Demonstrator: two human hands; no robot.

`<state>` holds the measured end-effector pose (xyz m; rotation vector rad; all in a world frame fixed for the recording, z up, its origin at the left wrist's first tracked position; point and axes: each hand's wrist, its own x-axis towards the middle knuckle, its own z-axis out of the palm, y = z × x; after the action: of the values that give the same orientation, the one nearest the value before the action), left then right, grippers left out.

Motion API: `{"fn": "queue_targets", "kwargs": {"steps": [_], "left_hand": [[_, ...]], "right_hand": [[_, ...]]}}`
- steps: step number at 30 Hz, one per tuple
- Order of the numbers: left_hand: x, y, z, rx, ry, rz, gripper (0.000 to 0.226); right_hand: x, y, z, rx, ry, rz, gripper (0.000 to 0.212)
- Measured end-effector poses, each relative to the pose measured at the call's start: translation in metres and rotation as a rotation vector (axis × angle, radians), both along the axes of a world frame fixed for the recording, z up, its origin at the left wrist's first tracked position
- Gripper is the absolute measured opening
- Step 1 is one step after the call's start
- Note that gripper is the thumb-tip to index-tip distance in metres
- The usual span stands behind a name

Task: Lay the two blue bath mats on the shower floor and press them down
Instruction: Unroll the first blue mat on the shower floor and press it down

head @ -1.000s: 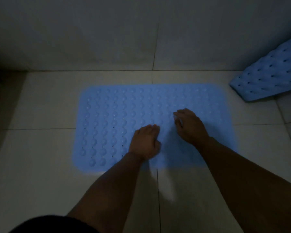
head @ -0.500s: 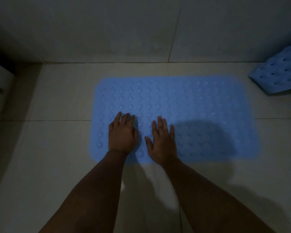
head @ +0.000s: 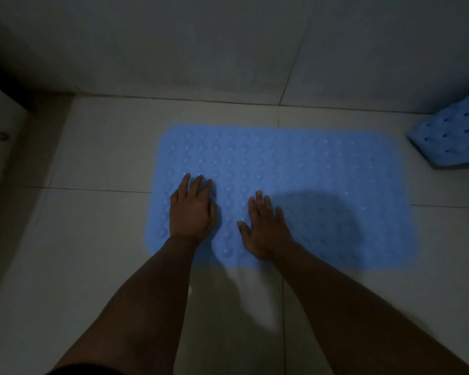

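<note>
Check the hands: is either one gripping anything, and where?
Nothing held. Left hand and right hand lie flat, fingers straight, pressing on the blue mat, near its left end.

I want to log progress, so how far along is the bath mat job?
Done: the first mat lies flat on the shower floor. In hand: left hand and right hand press its near left part. Left: the second mat sits tilted by the wall, unlaid.

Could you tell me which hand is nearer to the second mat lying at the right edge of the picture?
Right. The right hand lies flat near the spread mat's middle; the left hand lies flat farther left, away from the second mat.
</note>
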<state>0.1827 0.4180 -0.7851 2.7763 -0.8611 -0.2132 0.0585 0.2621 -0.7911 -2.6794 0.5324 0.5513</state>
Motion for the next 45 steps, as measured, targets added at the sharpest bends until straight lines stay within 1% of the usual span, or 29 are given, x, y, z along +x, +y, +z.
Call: {"fn": "queue_targets", "kwargs": {"steps": [2, 4, 8, 11, 13, 16, 19, 23, 25, 27, 29, 32, 34, 36, 37, 38, 40, 41, 43, 45], "left_hand": [[-0.001, -0.005, 0.007, 0.001, -0.009, -0.027, 0.063], [-0.005, -0.013, 0.010, -0.003, -0.024, -0.068, 0.062], [-0.020, -0.031, 0.004, -0.015, -0.043, -0.166, 0.061], [-0.038, -0.043, -0.015, 0.008, 0.004, -0.238, 0.066], [-0.050, -0.049, -0.027, 0.040, 0.026, -0.242, 0.075], [-0.060, -0.053, -0.038, 0.091, -0.031, -0.223, 0.087], [-0.062, -0.053, -0.039, 0.098, -0.069, -0.212, 0.085], [-0.063, -0.054, -0.039, 0.091, -0.065, -0.203, 0.084], [-0.062, -0.054, -0.040, 0.093, -0.067, -0.206, 0.084], [-0.060, -0.053, -0.040, 0.114, -0.055, -0.222, 0.086], [-0.059, -0.052, -0.039, 0.116, -0.008, -0.225, 0.086], [-0.049, -0.057, -0.015, 0.137, 0.159, -0.233, 0.077], [-0.034, -0.066, 0.013, 0.191, 0.244, -0.252, 0.066], [-0.012, -0.069, 0.039, 0.190, 0.283, -0.192, 0.045], [-0.001, -0.065, 0.046, 0.162, 0.268, -0.156, 0.037], [0.008, -0.059, 0.048, 0.120, 0.231, -0.139, 0.035], [0.019, -0.037, 0.043, 0.059, 0.150, -0.134, 0.044], [0.023, -0.026, 0.038, 0.060, 0.123, -0.124, 0.050], [0.025, -0.003, 0.029, 0.079, 0.089, -0.074, 0.054], [0.025, 0.017, 0.020, 0.091, 0.040, -0.021, 0.054]], "right_hand": [[0.017, -0.022, 0.026, 0.079, 0.042, 0.020, 0.055], [0.031, -0.046, 0.045, 0.146, 0.018, 0.003, 0.043], [0.033, -0.074, 0.053, 0.148, -0.218, -0.147, 0.039], [0.028, -0.076, 0.048, 0.168, -0.323, -0.186, 0.033], [0.029, -0.075, 0.045, 0.185, -0.374, -0.201, 0.036], [0.035, -0.078, 0.034, 0.222, -0.361, -0.174, 0.045], [0.043, -0.080, 0.025, 0.226, -0.391, -0.126, 0.047], [0.047, -0.083, 0.012, 0.132, -0.572, -0.112, 0.041], [0.042, -0.083, 0.006, 0.087, -0.617, -0.138, 0.041], [0.033, -0.085, 0.005, 0.059, -0.604, -0.159, 0.039], [0.026, -0.090, 0.009, 0.074, -0.550, -0.164, 0.037], [0.032, -0.103, 0.033, 0.177, -0.398, -0.200, 0.032], [0.047, -0.105, 0.050, 0.219, -0.286, -0.188, 0.028], [0.066, -0.098, 0.064, 0.210, -0.185, -0.148, 0.030], [0.075, -0.091, 0.071, 0.201, -0.144, -0.137, 0.031], [0.082, -0.083, 0.075, 0.193, -0.122, -0.122, 0.031], [0.088, -0.057, 0.075, 0.183, -0.123, -0.087, 0.030], [0.087, -0.041, 0.071, 0.182, -0.145, -0.081, 0.030], [0.078, -0.003, 0.052, 0.185, -0.215, -0.082, 0.039], [0.064, 0.036, 0.024, 0.135, -0.248, -0.038, 0.053]]}}
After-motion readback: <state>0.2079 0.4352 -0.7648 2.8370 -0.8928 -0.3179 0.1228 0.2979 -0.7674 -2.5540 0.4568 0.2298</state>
